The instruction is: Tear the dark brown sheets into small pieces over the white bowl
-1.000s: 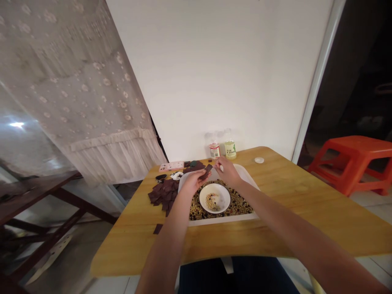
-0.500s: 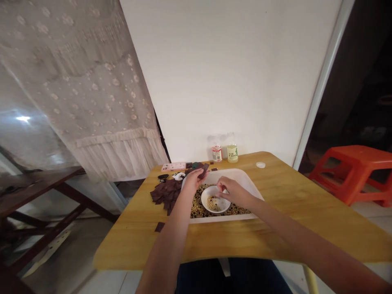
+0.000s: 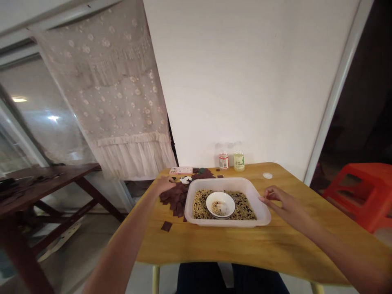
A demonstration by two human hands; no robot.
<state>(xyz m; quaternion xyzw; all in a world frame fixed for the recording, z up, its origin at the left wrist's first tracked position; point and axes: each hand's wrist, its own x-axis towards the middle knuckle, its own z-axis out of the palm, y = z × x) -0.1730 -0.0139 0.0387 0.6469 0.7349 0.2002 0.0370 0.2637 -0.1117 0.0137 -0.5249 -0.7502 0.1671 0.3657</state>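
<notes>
The left hand (image 3: 163, 184) is reaching to the dark brown squares (image 3: 173, 199) on the bench (image 3: 275, 241), its fingers (image 3: 172, 180) together, though whether they are pinching anything is hard to tell. The right hand's fingers (image 3: 269, 193) are spreading apart, empty, beside the white plastic tray (image 3: 226, 182). A careless knock could be spilling its beans (image 3: 202, 204).

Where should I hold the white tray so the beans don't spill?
Hold the raised rim of the white plastic tray at its left and right ends, coming in from both sides. The rim stands above the beans and gives an edge to pinch; your right hand is nearest it.
</notes>
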